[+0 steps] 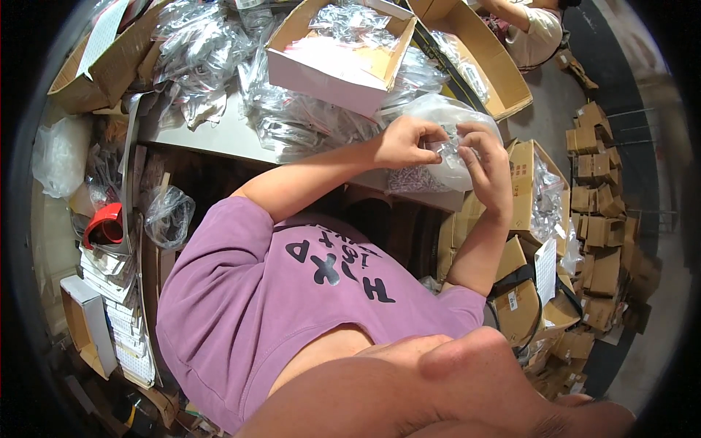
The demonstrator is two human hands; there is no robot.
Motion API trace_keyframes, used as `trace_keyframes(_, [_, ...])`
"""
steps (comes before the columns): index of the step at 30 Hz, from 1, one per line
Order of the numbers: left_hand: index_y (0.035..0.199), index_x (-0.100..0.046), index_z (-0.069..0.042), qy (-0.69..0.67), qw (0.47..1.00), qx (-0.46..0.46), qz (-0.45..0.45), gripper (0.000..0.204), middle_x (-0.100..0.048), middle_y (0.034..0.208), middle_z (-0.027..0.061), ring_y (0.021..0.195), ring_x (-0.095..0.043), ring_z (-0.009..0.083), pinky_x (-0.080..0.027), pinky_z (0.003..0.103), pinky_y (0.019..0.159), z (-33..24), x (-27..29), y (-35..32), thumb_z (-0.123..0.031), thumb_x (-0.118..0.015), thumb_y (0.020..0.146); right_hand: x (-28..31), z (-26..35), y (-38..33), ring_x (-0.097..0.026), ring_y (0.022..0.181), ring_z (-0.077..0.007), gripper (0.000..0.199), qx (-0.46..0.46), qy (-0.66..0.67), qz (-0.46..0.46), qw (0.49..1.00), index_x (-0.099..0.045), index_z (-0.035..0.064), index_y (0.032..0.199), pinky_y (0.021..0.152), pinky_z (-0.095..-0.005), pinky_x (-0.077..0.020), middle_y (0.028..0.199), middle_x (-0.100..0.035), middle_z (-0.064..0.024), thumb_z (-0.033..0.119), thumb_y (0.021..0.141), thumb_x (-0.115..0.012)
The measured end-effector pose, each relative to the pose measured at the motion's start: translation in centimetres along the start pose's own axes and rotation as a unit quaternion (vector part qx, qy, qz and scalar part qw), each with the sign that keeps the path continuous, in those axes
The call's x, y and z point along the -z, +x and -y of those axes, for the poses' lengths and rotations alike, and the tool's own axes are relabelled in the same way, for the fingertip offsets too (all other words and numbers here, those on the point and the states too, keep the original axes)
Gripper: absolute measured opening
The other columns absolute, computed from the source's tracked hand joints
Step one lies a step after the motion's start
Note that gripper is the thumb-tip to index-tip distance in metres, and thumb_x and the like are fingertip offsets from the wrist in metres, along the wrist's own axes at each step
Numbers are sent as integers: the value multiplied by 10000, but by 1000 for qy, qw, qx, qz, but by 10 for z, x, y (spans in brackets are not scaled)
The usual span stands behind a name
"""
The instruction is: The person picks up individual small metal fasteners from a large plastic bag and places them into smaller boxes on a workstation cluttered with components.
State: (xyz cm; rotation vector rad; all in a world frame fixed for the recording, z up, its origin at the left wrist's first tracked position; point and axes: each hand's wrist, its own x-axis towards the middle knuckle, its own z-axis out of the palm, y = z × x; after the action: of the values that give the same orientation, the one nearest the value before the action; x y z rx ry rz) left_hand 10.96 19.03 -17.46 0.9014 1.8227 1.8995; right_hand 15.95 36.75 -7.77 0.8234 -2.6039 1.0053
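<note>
My left hand [410, 142] reaches in over the table edge, its thumb and forefinger closed on a small see-through plastic bag [448, 143]. Just to its right, my right hand [485, 157] has bent fingers at the other side of the same bag, pinching it. What the small bag holds is too small to make out. Under and behind both hands lies a larger milky plastic bag [461, 109]. Many tiny pinkish-grey pieces [416, 180] show in its near part, below my left hand; their exact kind cannot be told.
A white-sided carton [325, 84] of small bags stands on piled see-through packets [292, 135]. An open cardboard box [504, 95] sits at the far right, with another person [537, 36] beyond. Cartons [520, 182] flank my right arm; papers [120, 314] are stacked at left.
</note>
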Motion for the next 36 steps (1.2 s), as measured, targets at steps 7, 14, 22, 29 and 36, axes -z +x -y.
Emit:
trace_keyframes(7, [945,-664,-7,34,984,-132,-113,216,-656,786,45,686,-567,93,-450,251,593,-22,-4,-2,-174,-697,812,-3,4,-4,-622,689,-183,92,-117,28,-7,993,-584,-27,879,656,-291,-488,790,-637,-117,15,821,-643])
trace_keyframes(14, [809,-645,4,93,967,-189,-140,103,-606,687,60,653,-555,93,-436,250,571,-48,-1,-11,-97,-641,786,-5,11,-4,-566,636,-146,132,-119,90,42,988,-583,-34,892,612,-274,-461,756,-614,-113,85,855,-625])
trace_keyframes(22, [791,-617,8,99,973,-194,-79,104,-601,713,86,644,-565,159,-451,281,562,-76,5,-21,-95,-633,785,-5,19,-1,-475,630,-177,82,5,154,14,988,-510,-12,761,584,-281,-382,706,-498,-89,34,762,-578])
trace_keyframes(29, [867,-624,10,146,947,-257,-125,100,-591,730,41,655,-574,85,-453,218,574,-132,62,-18,-89,-627,865,-2,3,-2,-479,612,-191,88,-3,186,-39,982,-521,-19,760,577,-282,-384,692,-506,-101,54,777,-566])
trace_keyframes(36, [884,-697,-65,399,887,2,-233,195,-647,688,71,577,-594,137,-480,298,548,-141,198,30,-251,-648,847,-24,-23,7,-625,874,-354,174,-153,-133,81,976,-645,-4,954,797,-390,-483,953,-645,-200,48,795,-598])
